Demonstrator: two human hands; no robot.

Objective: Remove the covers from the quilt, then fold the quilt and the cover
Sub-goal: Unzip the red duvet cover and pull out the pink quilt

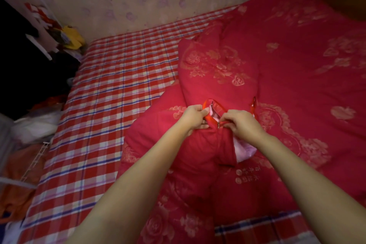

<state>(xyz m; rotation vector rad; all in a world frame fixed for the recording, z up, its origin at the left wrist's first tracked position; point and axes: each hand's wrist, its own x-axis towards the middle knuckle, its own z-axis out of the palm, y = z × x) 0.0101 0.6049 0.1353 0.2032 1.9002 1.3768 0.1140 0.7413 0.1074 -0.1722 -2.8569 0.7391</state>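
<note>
Left hand [195, 117] grips the orange-trimmed edge of the red floral quilt cover [297, 77], bunched on the red plaid bed sheet [111, 93], while the right hand [242, 125] pinches the small metal zipper pull [218, 124]. The pale pink quilt [243, 149] peeks out; holding that edge taut and drawing the pull straight along the seam should avoid snags.

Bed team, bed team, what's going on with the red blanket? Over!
Left hand gripping the red cover at its opening edge. Right hand pinching at the zipper pull. Pink quilt peeking out, mostly inside. Nothing in the way.
</note>
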